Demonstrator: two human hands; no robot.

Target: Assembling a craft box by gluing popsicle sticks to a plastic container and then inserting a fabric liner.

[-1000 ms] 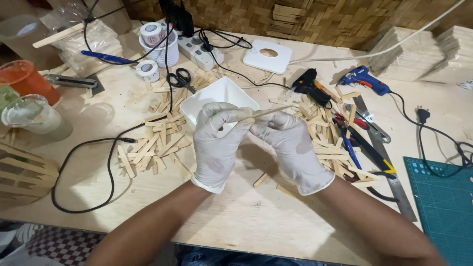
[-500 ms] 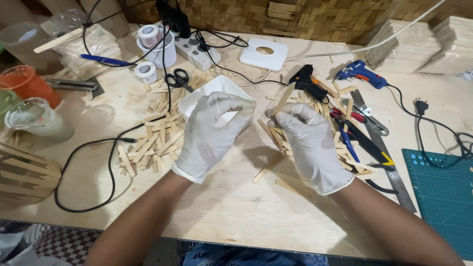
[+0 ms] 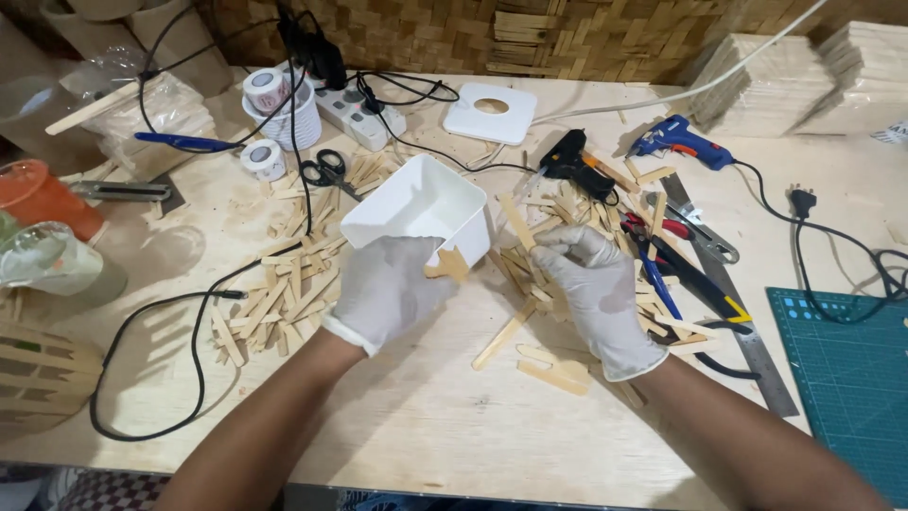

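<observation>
Woven bamboo matting backs a pale plywood worktop (image 3: 445, 416) littered with tools and cables. In the head view, the left hand (image 3: 388, 289), in a thin white glove, has its grip closed around a small notched piece of flat pale wood (image 3: 450, 265), held just in front of a white square plastic tray (image 3: 421, 203) near the middle of the worktop. A second ago both gloved hands met over one long stick above the tray; now they have parted, and the right hand (image 3: 596, 293) has dropped onto the heap of flat wooden sticks (image 3: 539, 255) to the right of the tray, fingers curled on them, though whether the grip has closed on one I cannot tell. It looks like one piece is kept while another is being picked out. A second loose scatter of smooth, straight-cut sticks (image 3: 274, 293) lies toward the left edge, crossed by a black cable (image 3: 170, 312). A black glue gun (image 3: 572, 156) and a blue one (image 3: 676, 140) lie toward the far edge; a green gridded cutting mat (image 3: 851, 378) fills the near right corner.
</observation>
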